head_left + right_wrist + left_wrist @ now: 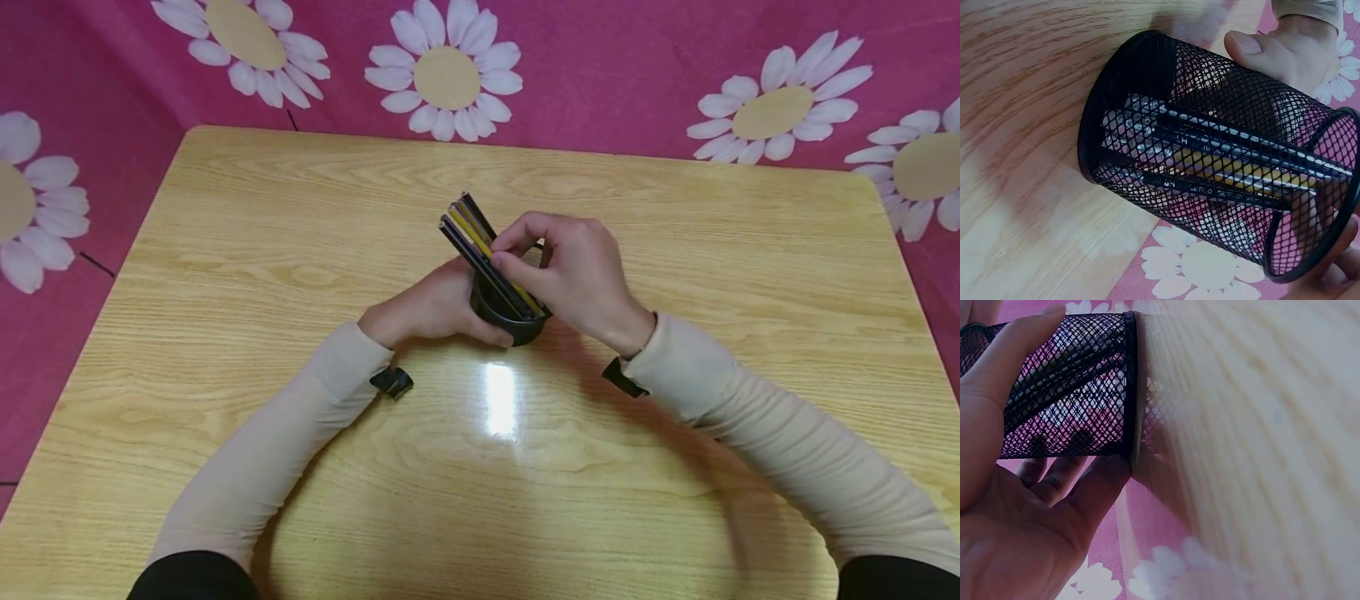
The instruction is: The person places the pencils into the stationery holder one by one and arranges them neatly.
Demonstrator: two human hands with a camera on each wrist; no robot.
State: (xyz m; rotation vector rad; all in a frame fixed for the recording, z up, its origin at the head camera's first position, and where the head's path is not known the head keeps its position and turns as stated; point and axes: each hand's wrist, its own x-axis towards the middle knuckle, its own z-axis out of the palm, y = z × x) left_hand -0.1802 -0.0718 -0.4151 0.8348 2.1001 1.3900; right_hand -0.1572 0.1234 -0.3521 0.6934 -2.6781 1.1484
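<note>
A black mesh pencil cup (528, 332) stands at the middle of the table, with my left hand (442, 304) gripping it round the side. The left wrist view shows that hand's thumb along the mesh (1094, 431) and its fingers beneath, close to the cup's base. Several pencils lean out of the cup toward the far left: black ones (456, 235) and a yellow pencil (472, 227). Thumb and forefinger of my right hand (581, 267) pinch the yellow pencil above the rim. Through the mesh in the right wrist view, the pencils' lower ends (1147, 134) show inside the cup.
The wood-grain table (300, 208) spreads round the cup on all sides, with a bright light reflection in front. Behind and at the sides hangs a pink cloth (600, 75) with large white daisies. Black straps (392, 382) stick out by both sleeve cuffs.
</note>
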